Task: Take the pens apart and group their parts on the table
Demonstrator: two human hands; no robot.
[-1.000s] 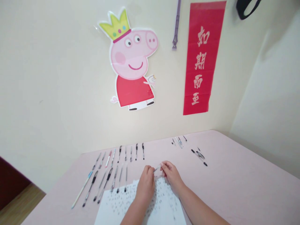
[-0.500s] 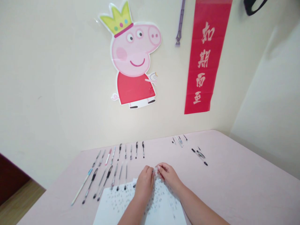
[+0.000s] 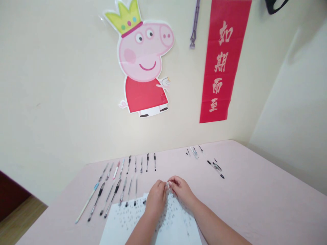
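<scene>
My left hand [image 3: 156, 198] is closed, its fingertips brought together above the far edge of a written sheet of paper [image 3: 108, 234]. Right beside it, my right hand [image 3: 181, 190] pinches with thumb and fingers. A small pale, clear-looking piece [image 3: 167, 185] shows between the two sets of fingertips; its kind cannot be made out. A short black tip [image 3: 144, 202] pokes out left of my left hand, and whether that hand holds it is hidden. Both forearms rest over the paper, which bears many small handwritten characters.
Two rows of pens lie at the left, among them a black-capped pen [image 3: 117, 190], a pink and white pen [image 3: 116, 169] and a pale blue-ended pen [image 3: 87, 203]. Back right are pen parts [image 3: 194, 153] and a dark pen [image 3: 216, 169]. A wall stands behind the pink table [image 3: 255, 190].
My fingertips have drawn slightly closer together around the small piece. The whole view has shifted a little; the pens and paper keep their places.
</scene>
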